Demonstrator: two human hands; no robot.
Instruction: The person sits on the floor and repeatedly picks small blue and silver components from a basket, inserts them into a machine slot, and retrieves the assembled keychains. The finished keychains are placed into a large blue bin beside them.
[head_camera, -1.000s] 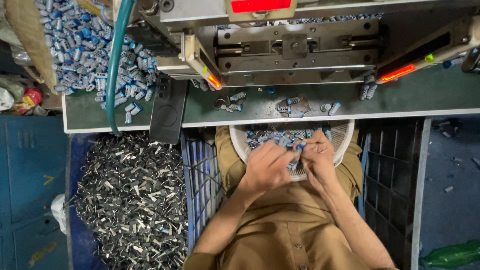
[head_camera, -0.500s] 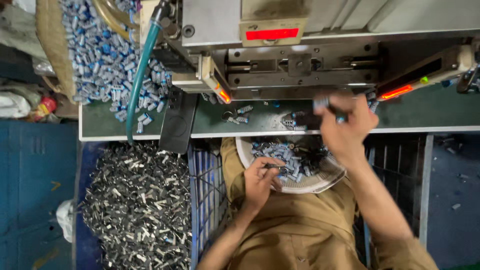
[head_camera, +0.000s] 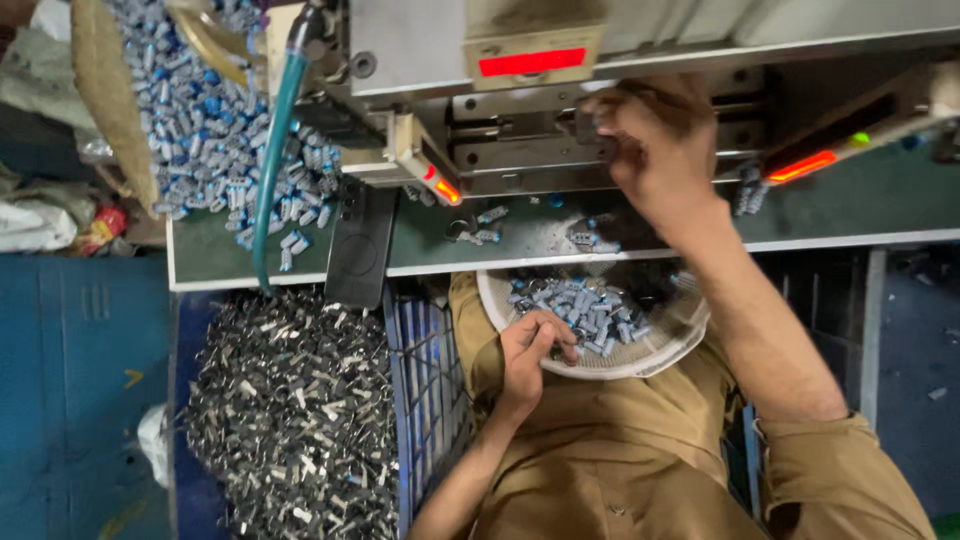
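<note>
White basket (head_camera: 655, 352) of blue-and-silver parts (head_camera: 585, 310); green bench (head_camera: 880, 200); red machine light (head_camera: 531, 62); khaki shirt (head_camera: 620, 460).

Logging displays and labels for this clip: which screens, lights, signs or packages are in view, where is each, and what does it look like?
Red rectangular display panel: machine front, top centre, glowing red in a beige frame.
Small orange-red indicator light: on the cream bracket left of the slot.
Red light bar with a green dot: right side of the machine, slanted.
Black flat phone-like slab: on the green bench edge, screen dark.
Right hand: at the machine slot below the display.
</note>
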